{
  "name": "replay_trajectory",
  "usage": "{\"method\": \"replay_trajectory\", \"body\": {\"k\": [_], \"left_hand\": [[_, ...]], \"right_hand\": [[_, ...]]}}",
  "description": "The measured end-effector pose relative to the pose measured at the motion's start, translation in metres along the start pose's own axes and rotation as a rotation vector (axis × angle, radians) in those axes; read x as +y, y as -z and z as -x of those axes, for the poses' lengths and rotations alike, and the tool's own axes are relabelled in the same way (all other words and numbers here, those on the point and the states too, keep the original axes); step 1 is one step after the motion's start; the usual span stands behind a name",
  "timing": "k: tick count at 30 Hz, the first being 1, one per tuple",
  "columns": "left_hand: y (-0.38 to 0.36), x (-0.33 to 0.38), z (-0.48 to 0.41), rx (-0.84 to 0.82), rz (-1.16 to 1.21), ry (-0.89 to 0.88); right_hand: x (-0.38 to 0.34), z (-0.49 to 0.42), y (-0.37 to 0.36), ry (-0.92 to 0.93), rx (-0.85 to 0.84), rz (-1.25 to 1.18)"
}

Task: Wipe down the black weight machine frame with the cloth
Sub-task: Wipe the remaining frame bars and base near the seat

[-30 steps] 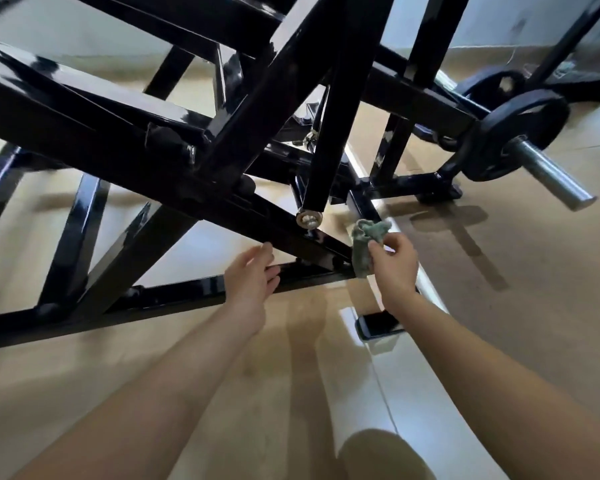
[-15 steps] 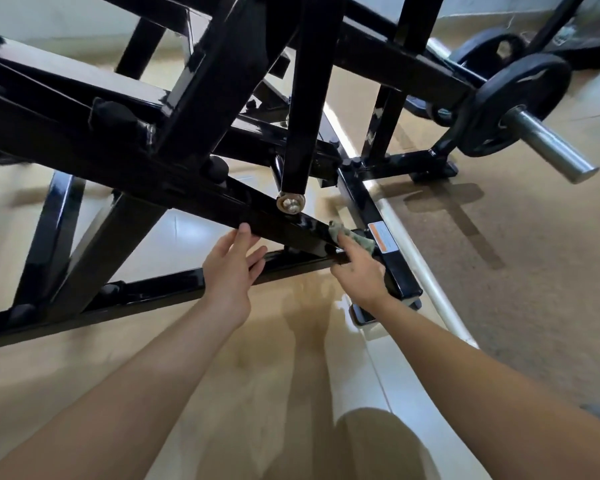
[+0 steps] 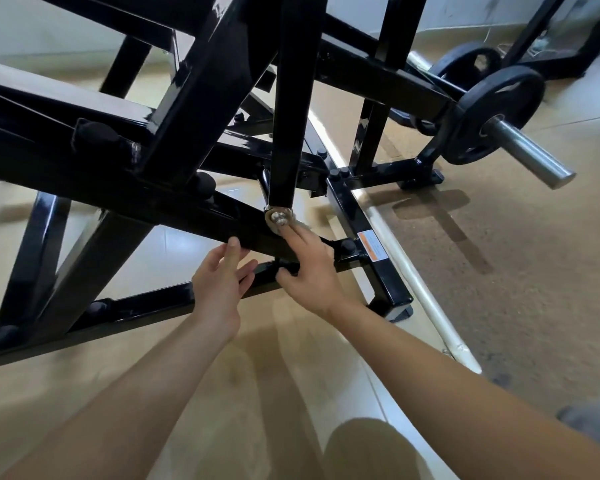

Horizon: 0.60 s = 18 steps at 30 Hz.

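Obs., standing beside the machine:

- Left hand (image 3: 219,285): open, fingers straight and slightly spread. The index fingertip touches the lower edge of a slanted beam of the black weight machine frame (image 3: 174,202). It holds nothing.
- Right hand (image 3: 309,268): laid over the same beam just right of the left hand. Its fingers are nearly straight and press flat, their tips reaching up beside the bolt (image 3: 278,217), and the thumb is splayed below the beam. It is not curled round anything that I can see.
- Cloth (image 3: 301,224): almost wholly hidden under the right fingers. Only a blurred grey-green wisp shows at the fingertips, against the beam and just right of the bolt.
- Frame: square-section steel tube in glossy black paint that catches window glare. Round black caps sit at the joints. A cylindrical rubber stop (image 3: 94,133) sits on an upper beam.
- Bolt: dull silver nut on a washer, at the foot of a steep upright strut.
- Warning label (image 3: 371,247): an orange-and-white rectangle on the base rail, near the right hand.
- Weight plate (image 3: 495,116): a matte black disc on a brushed steel sleeve (image 3: 530,154), well apart to the right.
- Floor (image 3: 153,393): shiny tan tile beneath the hands and coarser brown matting at right.
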<state>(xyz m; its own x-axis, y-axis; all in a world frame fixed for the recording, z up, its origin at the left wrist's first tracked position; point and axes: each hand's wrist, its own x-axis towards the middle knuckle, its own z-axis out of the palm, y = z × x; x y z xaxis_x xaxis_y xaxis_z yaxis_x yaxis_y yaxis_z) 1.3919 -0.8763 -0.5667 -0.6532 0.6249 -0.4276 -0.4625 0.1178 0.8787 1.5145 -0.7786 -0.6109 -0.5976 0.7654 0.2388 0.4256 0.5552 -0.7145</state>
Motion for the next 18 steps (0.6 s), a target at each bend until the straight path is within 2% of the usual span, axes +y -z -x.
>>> {"method": "replay_trajectory", "body": {"k": [5, 9, 12, 18], "left_hand": [[0.001, 0.004, 0.001, -0.009, -0.032, 0.006], [-0.002, 0.005, 0.004, 0.003, -0.058, -0.008], [-0.001, 0.006, 0.005, 0.006, -0.078, -0.010], [0.002, 0.012, 0.005, -0.014, -0.100, -0.004]], "right_hand": [[0.058, 0.008, 0.019, -0.330, -0.088, 0.169], [0.071, 0.015, 0.025, -0.372, -0.038, 0.095], [0.047, 0.010, 0.017, -0.292, 0.046, 0.007], [-0.031, 0.019, -0.022, 0.067, 0.221, -0.009]]}}
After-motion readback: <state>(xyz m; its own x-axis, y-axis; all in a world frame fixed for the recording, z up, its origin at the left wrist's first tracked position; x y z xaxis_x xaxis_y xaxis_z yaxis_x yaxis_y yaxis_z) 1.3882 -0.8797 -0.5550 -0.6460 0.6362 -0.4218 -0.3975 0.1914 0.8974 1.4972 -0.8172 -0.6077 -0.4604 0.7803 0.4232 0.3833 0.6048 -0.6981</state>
